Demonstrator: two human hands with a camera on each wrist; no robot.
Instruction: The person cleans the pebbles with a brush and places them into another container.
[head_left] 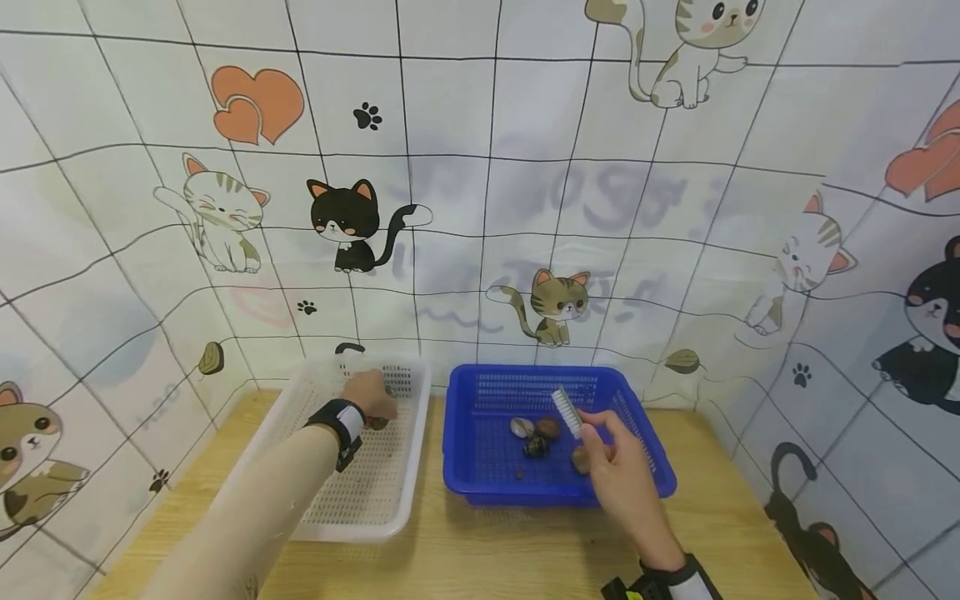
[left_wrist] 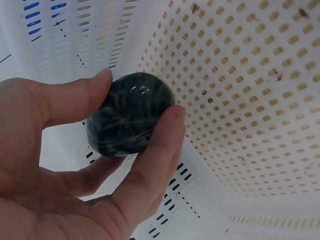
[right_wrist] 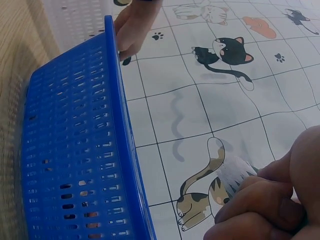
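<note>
My left hand (head_left: 367, 393) is inside the white perforated basket (head_left: 352, 530). In the left wrist view, its thumb and fingers grip a rounded, glossy dark green stone (left_wrist: 131, 117) with pale veins, close over the basket's holes. Above the blue basket (head_left: 517, 498), my right hand (head_left: 621, 475) pinches a small white brush (head_left: 567, 412), which points up and to the left. Its bristles show blurred in the right wrist view. Below the brush lie a pale striped stone (head_left: 521, 427), a brown stone (head_left: 548, 428), a dark patterned stone (head_left: 535, 447) and a tan stone (head_left: 580, 460).
Both baskets stand side by side on a wooden table (head_left: 450, 558), with a narrow gap between them. Close behind them rises a white sheet (head_left: 450, 192) with grid lines and cartoon cats, which also covers both sides. A small brown bit (head_left: 519, 474) lies in the blue basket.
</note>
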